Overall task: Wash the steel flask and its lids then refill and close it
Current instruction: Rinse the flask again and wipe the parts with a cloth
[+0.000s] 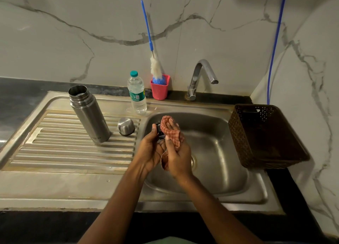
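The steel flask [89,115] stands open and upright on the ribbed drainboard [55,152], left of the sink basin [216,152]. Its steel cup lid [126,126] rests mouth down beside it. Over the basin my left hand [151,152] holds a small dark inner lid [159,131], mostly hidden. My right hand [177,159] presses a red checked cloth [171,131] against that lid, the cloth wrapped over its top and hanging between my palms.
A plastic water bottle [137,93] with a teal cap stands behind the basin's left corner. A pink cup [159,89] holds a blue-handled bottle brush [156,67]. The tap [201,75] is not running. A brown perforated basket [264,137] sits right of the basin.
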